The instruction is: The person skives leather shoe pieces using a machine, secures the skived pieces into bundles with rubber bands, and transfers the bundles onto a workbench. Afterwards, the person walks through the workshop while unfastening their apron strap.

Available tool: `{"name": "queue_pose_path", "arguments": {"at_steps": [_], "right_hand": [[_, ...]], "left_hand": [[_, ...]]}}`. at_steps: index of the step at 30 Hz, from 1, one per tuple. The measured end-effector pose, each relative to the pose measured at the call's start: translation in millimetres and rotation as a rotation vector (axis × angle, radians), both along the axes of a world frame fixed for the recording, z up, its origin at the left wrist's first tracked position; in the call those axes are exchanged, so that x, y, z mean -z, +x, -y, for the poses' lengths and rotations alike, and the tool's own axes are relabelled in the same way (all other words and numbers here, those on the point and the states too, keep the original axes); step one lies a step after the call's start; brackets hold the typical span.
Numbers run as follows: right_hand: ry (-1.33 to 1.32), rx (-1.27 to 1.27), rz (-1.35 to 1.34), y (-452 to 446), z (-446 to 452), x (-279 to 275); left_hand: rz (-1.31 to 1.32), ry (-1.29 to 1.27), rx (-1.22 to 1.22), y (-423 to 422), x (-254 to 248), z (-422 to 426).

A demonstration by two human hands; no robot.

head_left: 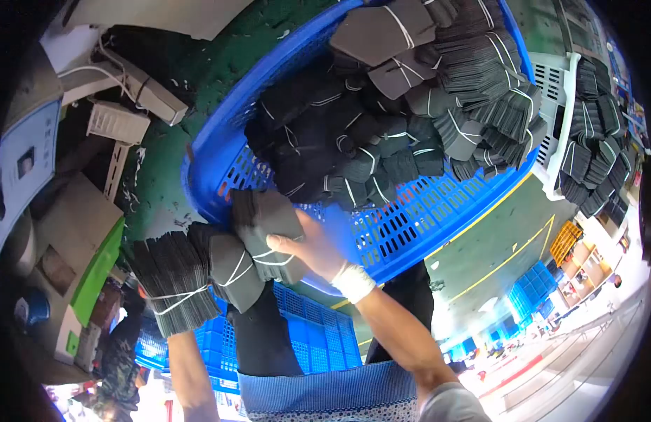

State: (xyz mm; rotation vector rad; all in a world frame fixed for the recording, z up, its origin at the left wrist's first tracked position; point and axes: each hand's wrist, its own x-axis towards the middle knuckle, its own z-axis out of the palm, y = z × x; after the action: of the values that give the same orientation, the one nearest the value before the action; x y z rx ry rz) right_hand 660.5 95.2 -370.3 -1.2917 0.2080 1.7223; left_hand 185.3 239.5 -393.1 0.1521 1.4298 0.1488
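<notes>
My right hand (313,243), a white band at its wrist, is closed on a tied bundle of dark grey flat pieces (265,218) at the near left rim of a blue plastic basket (230,105). To its left, two more tied bundles (174,278) sit side by side, white string around them. My left hand (183,344) is under the leftmost bundle and seems to hold it from below; its fingers are hidden. Inside the basket lies a heap of similar string-tied bundles (403,77), dark grey and black.
A white basket (571,84) with more tied bundles stands at the right. Blue crates (318,323) are below the bundles, near my legs. Cardboard boxes (86,225) and a white plastic part (118,121) lie at the left on the green floor (163,155).
</notes>
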Motion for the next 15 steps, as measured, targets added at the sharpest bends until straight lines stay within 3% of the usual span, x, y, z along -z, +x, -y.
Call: {"name": "queue_pose_path", "arguments": {"at_steps": [1, 2, 4, 8, 10, 14, 15], "right_hand": [[0.032, -0.002, -0.014, 4, -1, -8], [0.047, 0.001, -0.133, 8, 0, -22], [0.123, 0.007, -0.189, 10, 15, -42], [-0.099, 0.132, -0.568, 16, 70, -107], [-0.277, 0.149, -0.629, 23, 82, -160], [0.02, 0.385, -0.716, 9, 99, -248], [-0.019, 0.181, -0.562, -2, 120, -255]], "left_hand": [[0.005, -0.003, 0.011, -9, -15, 3], [0.008, -0.003, 0.017, -7, 9, -4], [0.022, 0.026, 0.044, -22, -25, 24], [0.079, 0.116, 0.121, -1, -89, 88], [0.128, 0.167, 0.159, 21, -112, 112], [0.204, 0.3, 0.244, 66, -162, 114], [0.227, 0.334, 0.271, 77, -173, 109]]}}
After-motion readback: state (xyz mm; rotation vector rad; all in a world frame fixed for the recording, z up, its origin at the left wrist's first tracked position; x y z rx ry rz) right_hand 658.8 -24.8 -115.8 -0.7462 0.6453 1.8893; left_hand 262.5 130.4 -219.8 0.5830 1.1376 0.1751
